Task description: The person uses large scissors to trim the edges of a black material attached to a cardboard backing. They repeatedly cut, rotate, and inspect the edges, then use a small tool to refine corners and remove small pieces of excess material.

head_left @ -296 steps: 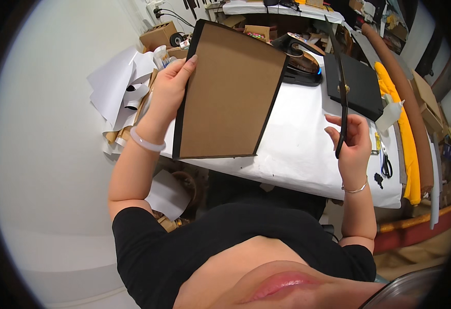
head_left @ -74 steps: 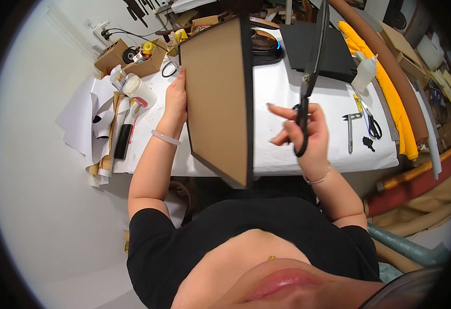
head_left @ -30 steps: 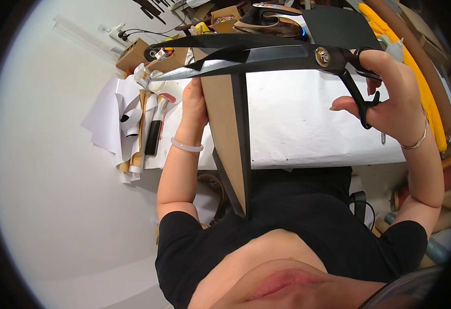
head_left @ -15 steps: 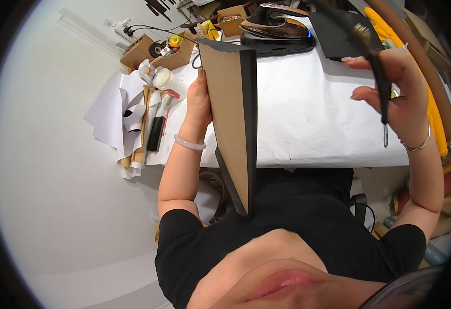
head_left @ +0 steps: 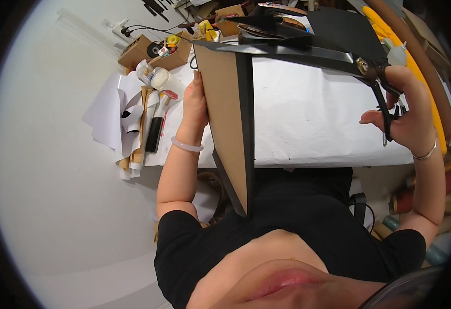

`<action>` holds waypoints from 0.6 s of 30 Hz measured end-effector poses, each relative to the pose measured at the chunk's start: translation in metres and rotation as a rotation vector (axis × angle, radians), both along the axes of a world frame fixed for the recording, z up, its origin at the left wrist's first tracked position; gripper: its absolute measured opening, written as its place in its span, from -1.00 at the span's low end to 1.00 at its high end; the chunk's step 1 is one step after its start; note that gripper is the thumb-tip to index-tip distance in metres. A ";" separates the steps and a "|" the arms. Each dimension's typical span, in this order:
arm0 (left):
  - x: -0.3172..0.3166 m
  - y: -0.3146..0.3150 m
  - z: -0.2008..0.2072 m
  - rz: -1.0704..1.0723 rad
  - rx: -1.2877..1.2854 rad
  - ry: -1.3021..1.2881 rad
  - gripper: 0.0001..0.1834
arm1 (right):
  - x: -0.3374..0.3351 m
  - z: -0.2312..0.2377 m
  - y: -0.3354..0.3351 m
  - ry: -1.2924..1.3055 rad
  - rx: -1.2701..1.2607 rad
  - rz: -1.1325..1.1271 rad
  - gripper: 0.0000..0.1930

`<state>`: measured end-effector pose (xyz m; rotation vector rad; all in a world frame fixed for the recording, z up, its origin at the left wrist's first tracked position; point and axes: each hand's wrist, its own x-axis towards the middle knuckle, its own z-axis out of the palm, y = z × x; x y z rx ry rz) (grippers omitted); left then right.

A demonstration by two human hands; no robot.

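Upright in front of my chest stands a brown board (head_left: 223, 103) with black covering material along its edges. My left hand (head_left: 196, 105) grips its left side, thumb showing and the other fingers hidden behind it. A pair of large black scissors (head_left: 333, 57) is in my right hand (head_left: 413, 116), with fingers through the handles. Its blades are spread and point left; the lower blade reaches along the board's top edge, by the black flap (head_left: 212, 47) there. Whether the blade touches the flap I cannot tell.
An iron (head_left: 282, 9) stands at the back, partly behind the scissors. Black sheets (head_left: 344, 33) lie to its right on the white-covered table (head_left: 308, 118). At left are a clear jar (head_left: 162, 80), paper rolls and a cardboard box (head_left: 176, 59) of small supplies. Yellow material (head_left: 438, 118) lines the right.
The scissors have swung from blurred and upright to lying leftward across the board's top, blades apart. My right hand has moved slightly right and down. The board has shifted slightly left.
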<state>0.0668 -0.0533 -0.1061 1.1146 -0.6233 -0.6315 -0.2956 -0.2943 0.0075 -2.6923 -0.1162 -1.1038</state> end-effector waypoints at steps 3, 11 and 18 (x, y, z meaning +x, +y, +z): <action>0.000 0.000 0.000 -0.005 0.005 -0.018 -0.52 | 0.004 -0.001 0.002 -0.012 -0.020 0.016 -0.24; -0.006 0.012 0.020 0.077 0.088 -0.036 -0.42 | -0.009 0.030 0.015 0.071 -0.250 -0.133 -0.25; 0.001 0.037 0.026 0.163 0.106 -0.129 -0.47 | -0.018 0.057 0.026 0.114 -0.462 -0.209 -0.25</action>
